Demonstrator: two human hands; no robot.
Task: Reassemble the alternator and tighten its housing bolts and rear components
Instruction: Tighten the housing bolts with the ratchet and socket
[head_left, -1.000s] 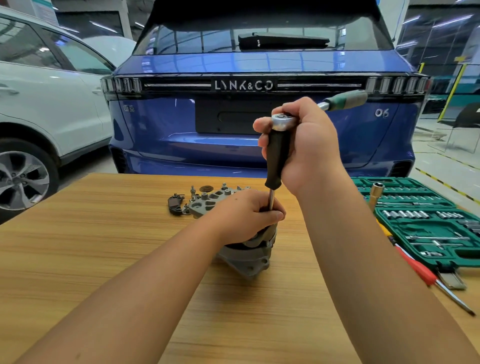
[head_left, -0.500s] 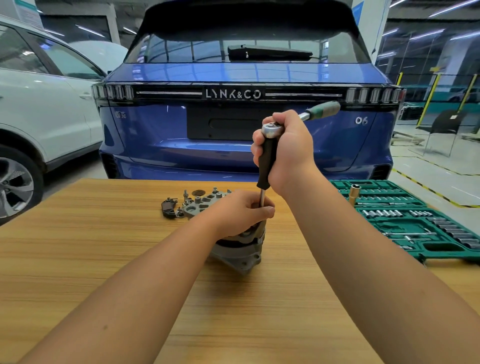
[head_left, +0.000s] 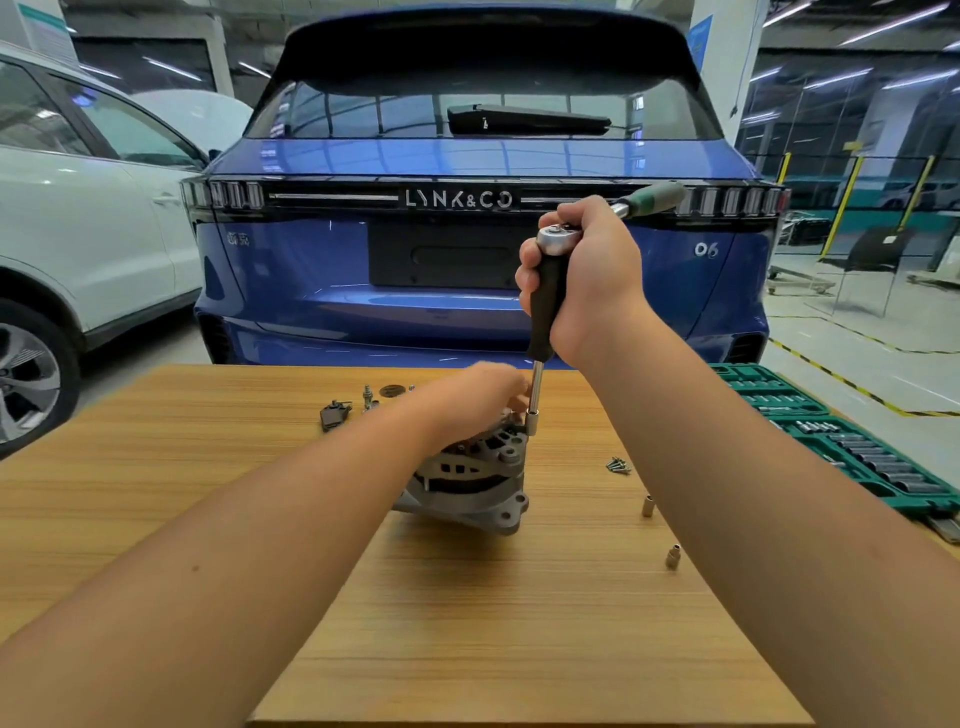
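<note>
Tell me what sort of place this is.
Most likely a car workshop or training garage: a blue car and a white car stand parked indoors, and a green socket set lies open on the wooden table beside an alternator.

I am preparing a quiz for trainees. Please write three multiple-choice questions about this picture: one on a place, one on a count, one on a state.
1. Where is the green socket case?
A. at the table's right edge
B. at the table's left edge
C. on the floor

2. How many loose sockets stand on the table right of the alternator?
A. none
B. two
C. five

3. What is the right hand doing?
A. hanging open
B. pressing flat on the table
C. gripping the ratchet and black driver handle

Answers: 1 A, the case lies beside the right arm. 2 B, one socket and another. 3 C, its fingers wrap both.
</note>
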